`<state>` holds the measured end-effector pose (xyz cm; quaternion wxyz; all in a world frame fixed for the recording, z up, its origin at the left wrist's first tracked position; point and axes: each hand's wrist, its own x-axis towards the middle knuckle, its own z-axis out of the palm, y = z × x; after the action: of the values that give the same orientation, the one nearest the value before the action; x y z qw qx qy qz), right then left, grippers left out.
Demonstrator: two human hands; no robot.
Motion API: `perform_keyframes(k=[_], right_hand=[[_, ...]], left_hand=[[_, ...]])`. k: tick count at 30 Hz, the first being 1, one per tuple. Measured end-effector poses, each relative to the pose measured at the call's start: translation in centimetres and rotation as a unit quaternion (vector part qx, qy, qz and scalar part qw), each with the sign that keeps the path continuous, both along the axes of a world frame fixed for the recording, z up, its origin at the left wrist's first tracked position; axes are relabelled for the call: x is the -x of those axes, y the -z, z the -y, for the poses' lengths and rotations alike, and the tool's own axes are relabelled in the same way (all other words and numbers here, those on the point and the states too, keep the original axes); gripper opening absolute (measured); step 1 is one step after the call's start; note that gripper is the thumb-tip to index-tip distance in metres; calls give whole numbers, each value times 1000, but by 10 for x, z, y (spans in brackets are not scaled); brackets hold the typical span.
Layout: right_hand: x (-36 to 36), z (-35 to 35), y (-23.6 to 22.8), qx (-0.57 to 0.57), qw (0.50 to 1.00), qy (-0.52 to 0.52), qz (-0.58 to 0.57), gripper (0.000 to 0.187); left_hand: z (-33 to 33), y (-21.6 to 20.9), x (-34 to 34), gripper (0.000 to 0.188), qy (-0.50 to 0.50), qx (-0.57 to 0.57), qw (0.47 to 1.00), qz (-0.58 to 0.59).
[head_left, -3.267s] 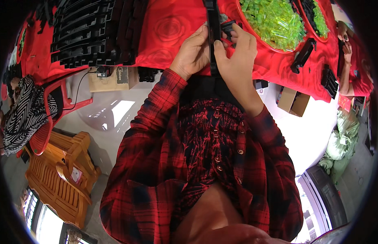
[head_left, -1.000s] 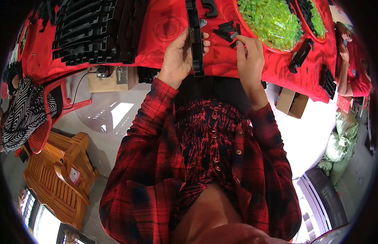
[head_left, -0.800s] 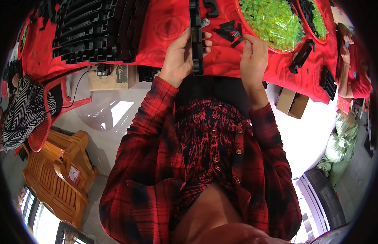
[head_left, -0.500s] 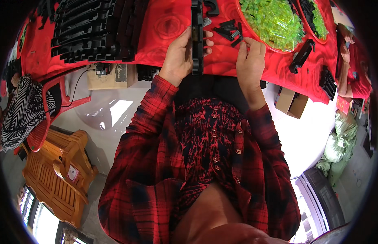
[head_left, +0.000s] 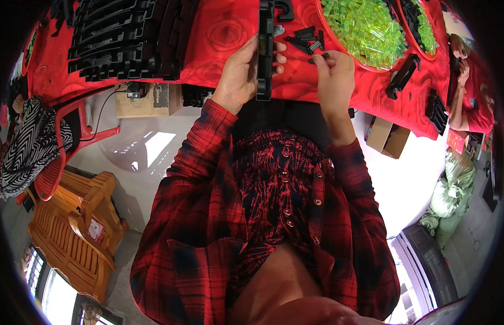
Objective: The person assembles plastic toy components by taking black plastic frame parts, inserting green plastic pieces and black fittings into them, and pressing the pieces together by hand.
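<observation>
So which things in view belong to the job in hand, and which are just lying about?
Likely part of it:
long black part, in the left hand
small black piece, at the right hand
loose black pieces
perhaps the green pieces

Seemingly just lying about:
wooden seat
red chair
open cardboard box
pale green sack

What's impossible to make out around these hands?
All in the head view:
Black bar: far end cut off by the top edge.
Left hand: finger middles hidden behind the bar.
Black piece at the right hand: tiny, partly covered by that hand.
Tub: far side cut off by the top edge.
</observation>
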<state>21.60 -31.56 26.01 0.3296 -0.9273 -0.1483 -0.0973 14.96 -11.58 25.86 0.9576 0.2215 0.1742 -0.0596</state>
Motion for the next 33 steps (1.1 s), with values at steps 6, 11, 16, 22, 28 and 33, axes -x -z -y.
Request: perform_keyframes(k=[6,11,16,22,28,33], right_hand=[[3,4,-24,-320,908,23,-268,21],[4,3,-33,-392,860,10,-327,22],[4,3,-37,-412,834,-15,-366,22],[4,0,-40,-433,824,-34,-363,22],[7,-3,-46,-425,835,-33,-350,20],[15,-12,-56,-388,868,-55,-304,19]], left_hand=[[-1,0,1,41,15,-3,999,33],[5,-7,2,50,45,-100,993,36],[6,-10,2,56,59,-112,990,62],[5,-9,3,49,81,-134,986,65],[3,-10,4,34,84,-105,989,63],[5,-15,6,36,92,-159,980,69]])
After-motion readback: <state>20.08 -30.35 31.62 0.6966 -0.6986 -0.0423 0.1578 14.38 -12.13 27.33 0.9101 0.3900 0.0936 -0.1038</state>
